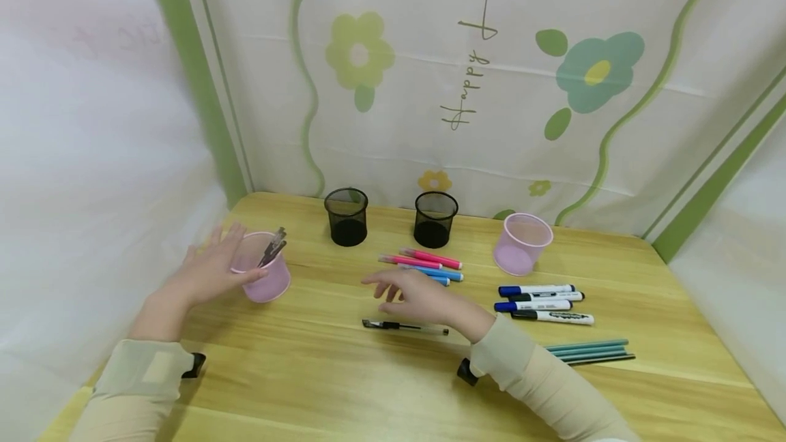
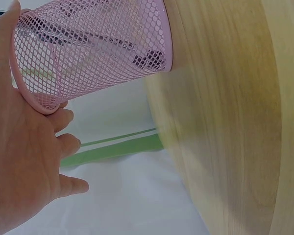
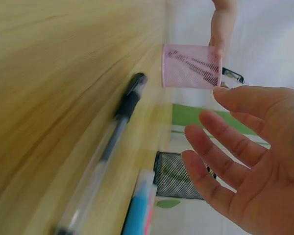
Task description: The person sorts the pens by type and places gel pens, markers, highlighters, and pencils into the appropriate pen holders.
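Observation:
At the left, my left hand holds the rim of a pink mesh pen cup, thumb on its near side and fingers at its far left side. The cup stands upright, with black-and-clear pens leaning inside it. In the left wrist view, the pens show through the mesh. My right hand hovers in mid-table with loosely bent fingers and holds nothing. Just below it on the table lies a gel pen with a black cap and clear barrel, apart from the fingers in the right wrist view.
Two black mesh cups and another pink cup stand along the back. Pink markers and blue markers lie mid-table. Whiteboard markers and green pencils lie right. A printed curtain hangs behind.

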The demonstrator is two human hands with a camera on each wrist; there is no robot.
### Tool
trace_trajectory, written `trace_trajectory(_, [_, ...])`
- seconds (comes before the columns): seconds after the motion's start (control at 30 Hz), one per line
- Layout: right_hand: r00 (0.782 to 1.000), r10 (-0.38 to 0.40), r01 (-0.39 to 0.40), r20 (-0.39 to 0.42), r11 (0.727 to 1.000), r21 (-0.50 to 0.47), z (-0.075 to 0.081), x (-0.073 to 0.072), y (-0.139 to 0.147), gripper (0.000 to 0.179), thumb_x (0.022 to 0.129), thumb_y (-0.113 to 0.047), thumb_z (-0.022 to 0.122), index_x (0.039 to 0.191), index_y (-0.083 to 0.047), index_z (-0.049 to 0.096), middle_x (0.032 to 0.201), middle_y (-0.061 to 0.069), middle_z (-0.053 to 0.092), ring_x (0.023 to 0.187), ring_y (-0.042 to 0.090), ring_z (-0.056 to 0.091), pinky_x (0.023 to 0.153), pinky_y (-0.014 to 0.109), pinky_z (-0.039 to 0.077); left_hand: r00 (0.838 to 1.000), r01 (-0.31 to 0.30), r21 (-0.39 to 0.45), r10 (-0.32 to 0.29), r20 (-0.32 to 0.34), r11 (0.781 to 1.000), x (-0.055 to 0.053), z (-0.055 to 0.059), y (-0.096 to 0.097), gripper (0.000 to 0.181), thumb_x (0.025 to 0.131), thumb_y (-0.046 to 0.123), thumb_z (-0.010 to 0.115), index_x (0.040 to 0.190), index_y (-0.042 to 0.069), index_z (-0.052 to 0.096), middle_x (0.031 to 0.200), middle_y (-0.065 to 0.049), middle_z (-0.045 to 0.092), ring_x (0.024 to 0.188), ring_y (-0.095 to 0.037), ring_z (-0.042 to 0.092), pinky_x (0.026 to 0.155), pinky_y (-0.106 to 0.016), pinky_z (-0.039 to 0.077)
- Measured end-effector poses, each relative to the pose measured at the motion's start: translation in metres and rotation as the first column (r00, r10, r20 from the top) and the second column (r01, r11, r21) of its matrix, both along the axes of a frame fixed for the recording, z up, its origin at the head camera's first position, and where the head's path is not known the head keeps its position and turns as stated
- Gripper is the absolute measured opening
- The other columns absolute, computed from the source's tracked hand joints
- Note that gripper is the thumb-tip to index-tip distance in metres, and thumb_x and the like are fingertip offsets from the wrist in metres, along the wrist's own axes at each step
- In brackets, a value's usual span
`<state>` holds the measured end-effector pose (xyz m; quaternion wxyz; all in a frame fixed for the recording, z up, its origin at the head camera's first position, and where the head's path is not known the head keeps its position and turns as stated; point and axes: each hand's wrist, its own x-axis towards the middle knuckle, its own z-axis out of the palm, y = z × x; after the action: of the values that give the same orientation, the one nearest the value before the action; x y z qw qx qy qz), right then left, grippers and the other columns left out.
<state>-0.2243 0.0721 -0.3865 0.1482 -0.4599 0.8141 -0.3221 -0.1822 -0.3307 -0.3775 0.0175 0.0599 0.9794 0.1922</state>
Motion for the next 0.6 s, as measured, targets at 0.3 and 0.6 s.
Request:
trace_trajectory(0.3, [1.000, -0.023, 0.023, -0.007, 0.996, 0.082, -0.015, 0.004, 0.024, 0.041, 0.098, -0.008, 0.070, 0.138, -0.006, 0.063, 0.104, 0.003, 0.070, 0.090, 0.008, 0.066, 0.080, 0.025, 0.056, 1.000, -0.001, -0.007, 0.001, -0.001, 1.000, 0.000, 0.001, 0.001, 0.113, 0.093, 0.064, 0.064, 0.162, -0.006, 0.006, 0.166, -0.031, 0.003, 0.148, -0.057, -0.007, 0.102, -0.085, -0.003])
trace_trajectory(0.6, [1.000, -0.017, 0.018, -0.011, 0.989, 0.145, -0.030, 0.004, 0.035, 0.040, 0.093, -0.008, 0.076, 0.132, -0.008, 0.068, 0.099, -0.003, 0.068, 0.080, 0.006, 0.060, 0.075, 0.023, 0.053, 1.000, 0.002, -0.013, -0.002, -0.005, 1.000, -0.001, 0.000, 0.002, 0.113, 0.093, 0.064, 0.063, 0.162, -0.005, 0.006, 0.165, -0.032, 0.007, 0.148, -0.058, -0.004, 0.102, -0.086, -0.002])
